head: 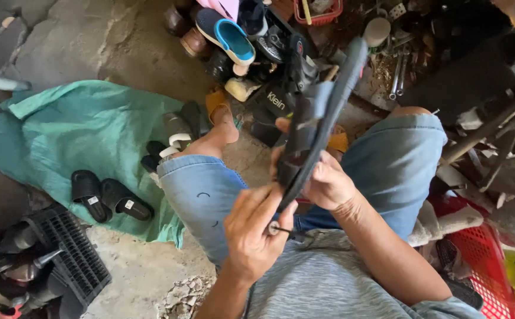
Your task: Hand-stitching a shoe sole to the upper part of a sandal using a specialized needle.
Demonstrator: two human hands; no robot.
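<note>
Hands meet near the middle of the frame, over the person's lap. The right hand wraps its fingers around the lower part of a black sandal and holds it on its edge, with the long thin sole pointing up toward the top of the frame. The left hand is just below, with its fingers pinched shut on a small awl that has a round end, right by the heel of the sandal.

The sandal looks like dark rubber, flat and bendy, with a wide strap. The person sits in blue jeans shorts and a grey shirt.

On the left, a green cloth lies wrinkled on the rough grey concrete floor. A pair of black slippers sits on it. A black plastic crate is at the lower left. A heap of shoes, one blue inside, fills the top middle. A red basket is at the lower right. Metal tools lie at the upper right.
</note>
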